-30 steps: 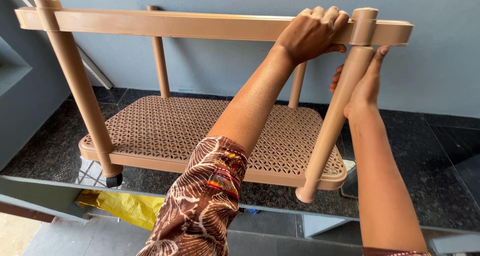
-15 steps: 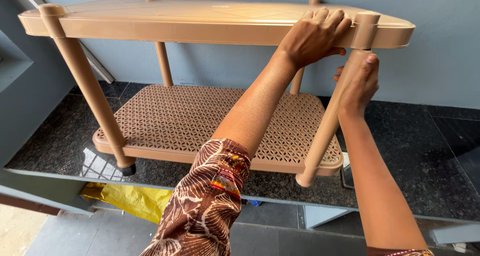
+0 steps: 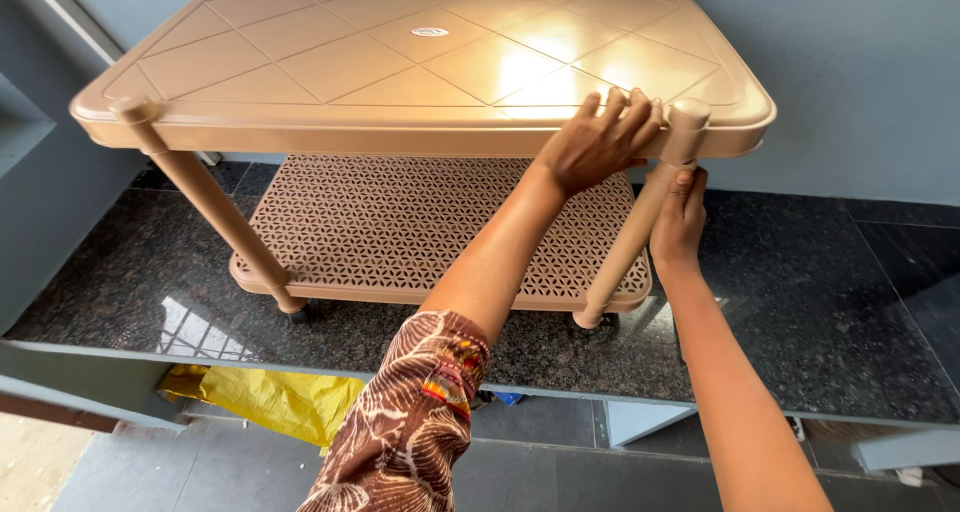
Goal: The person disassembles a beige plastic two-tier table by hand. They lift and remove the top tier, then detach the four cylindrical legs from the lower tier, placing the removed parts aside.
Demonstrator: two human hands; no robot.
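Note:
A beige plastic two-tier table [image 3: 400,62] stands on a dark granite ledge [image 3: 820,302], with a perforated lower shelf [image 3: 400,222]. My left hand [image 3: 598,144], on an arm in a brown patterned sleeve, grips the front edge of the table top beside the front right corner. Just below it, my right hand [image 3: 680,217] is wrapped around the upper part of the front right leg [image 3: 620,267]. That leg slants down to a small dark castor on the ledge.
A blue-grey wall rises close behind the table and at the left. Below the ledge's front edge lie a yellow bag [image 3: 270,397] and grey floor tiles [image 3: 560,472]. The front left leg [image 3: 215,207] stands near the ledge's front.
The table has sunk lower in view, so its top now shows from above. My right hand has closed around the front right leg. My left hand stays on the top's edge.

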